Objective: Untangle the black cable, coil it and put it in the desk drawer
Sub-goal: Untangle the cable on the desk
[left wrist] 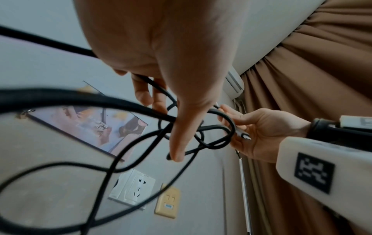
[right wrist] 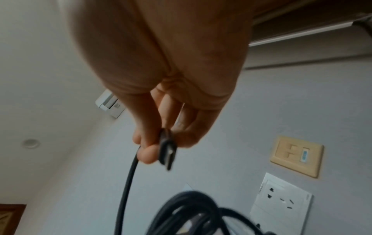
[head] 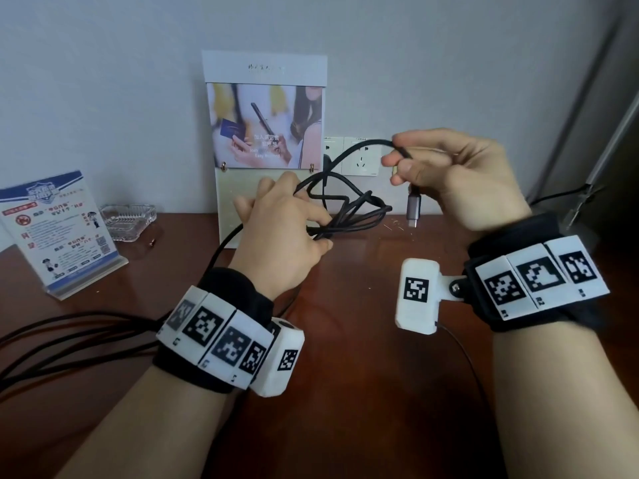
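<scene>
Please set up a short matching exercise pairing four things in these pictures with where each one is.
Things:
1. tangle
2. plug
3. ashtray
4. socket

Places:
A. on the wall
B. hanging under the right hand
C. on the desk, far left
D. gripped in the left hand

Pairs: 1-D, 2-B, 3-C, 4-A

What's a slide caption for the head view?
Left hand grips tangled black cable; right hand pinches its connector end.
</scene>
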